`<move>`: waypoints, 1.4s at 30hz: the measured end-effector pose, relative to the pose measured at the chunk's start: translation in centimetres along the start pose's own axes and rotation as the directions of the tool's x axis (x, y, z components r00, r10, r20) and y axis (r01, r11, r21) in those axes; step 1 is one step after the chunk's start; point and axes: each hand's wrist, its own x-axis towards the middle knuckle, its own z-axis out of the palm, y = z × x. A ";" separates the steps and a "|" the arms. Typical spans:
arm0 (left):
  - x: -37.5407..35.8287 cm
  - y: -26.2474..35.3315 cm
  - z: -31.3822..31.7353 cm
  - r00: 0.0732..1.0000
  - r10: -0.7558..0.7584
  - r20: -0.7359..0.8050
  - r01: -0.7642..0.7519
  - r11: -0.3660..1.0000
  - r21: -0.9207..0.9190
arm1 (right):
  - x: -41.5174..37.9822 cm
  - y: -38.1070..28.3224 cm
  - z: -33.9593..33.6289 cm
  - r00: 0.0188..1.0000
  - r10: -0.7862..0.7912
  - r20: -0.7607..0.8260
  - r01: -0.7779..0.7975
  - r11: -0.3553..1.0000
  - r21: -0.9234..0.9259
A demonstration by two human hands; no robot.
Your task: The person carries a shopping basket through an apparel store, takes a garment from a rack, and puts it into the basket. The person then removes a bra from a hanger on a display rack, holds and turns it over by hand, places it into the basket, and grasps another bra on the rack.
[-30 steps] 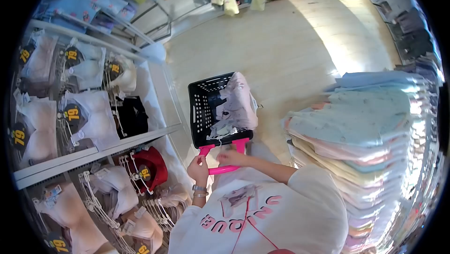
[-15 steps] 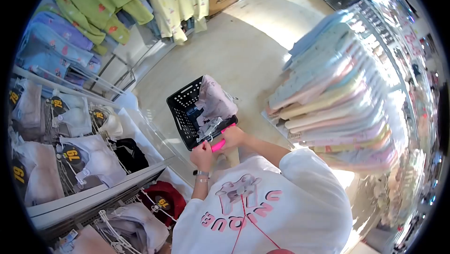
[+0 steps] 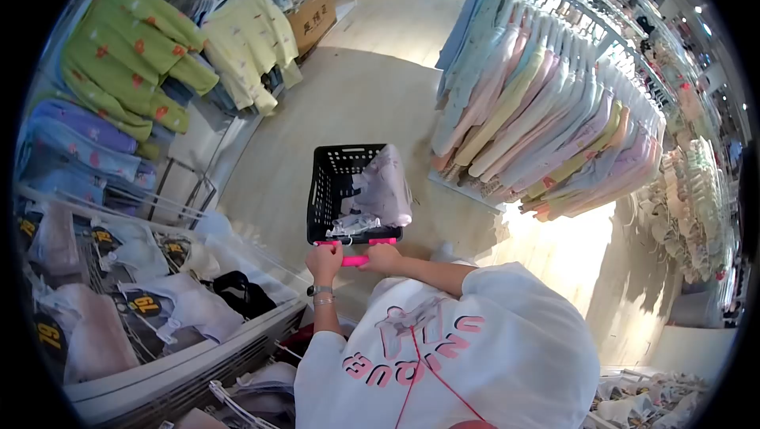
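A black shopping basket (image 3: 318,199) with perforated sides is in front of me, its pink handle (image 3: 354,261) toward my body. My left hand (image 3: 324,263) is closed around the left part of that handle. On the handle's right part, my right hand (image 3: 381,258) is wrapped just as firmly. Inside the basket, a pale pink garment (image 3: 386,187) drapes over the right side. Clear hangers (image 3: 354,225) lie at the basket's near end.
On the left is a bra display (image 3: 186,306) with price tags. Green (image 3: 131,57) and yellow (image 3: 249,45) tops hang beyond it. A rack of pastel clothes (image 3: 546,104) stands to the right. The pale floor (image 3: 356,89) runs ahead between them, past a cardboard box (image 3: 311,21).
The view has turned, and the basket now sits straighter ahead of me. The clothes rack on the right shows more fully. Both hands have stayed on the handle.
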 end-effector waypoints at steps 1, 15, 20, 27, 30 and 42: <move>0.6 -0.3 0.2 0.999 0.035 -0.024 -0.035 0.999 -0.019 | 0.1 -0.3 -0.2 0.999 0.032 -0.002 -0.032 0.999 0.010; 0.8 1.2 1.1 0.945 0.320 0.061 -0.302 0.931 -0.204 | -4.9 -1.4 1.2 0.970 0.243 0.032 -0.244 0.950 0.193; 1.6 5.1 3.6 0.886 0.452 0.097 -0.442 0.890 -0.115 | -6.3 2.5 1.3 0.955 0.294 -0.028 -0.282 0.936 0.208; 4.1 10.8 3.7 0.753 0.631 0.186 -0.634 0.772 -0.047 | -7.1 4.4 0.9 0.906 0.416 -0.081 -0.362 0.858 0.364; 4.3 14.1 3.0 0.682 0.701 0.209 -0.708 0.704 -0.050 | -7.5 5.5 1.7 0.889 0.437 -0.137 -0.352 0.843 0.407; 7.4 25.5 7.4 0.550 0.803 0.230 -0.772 0.594 -0.228 | -10.3 9.7 -1.6 0.687 0.648 -0.329 -0.324 0.678 0.660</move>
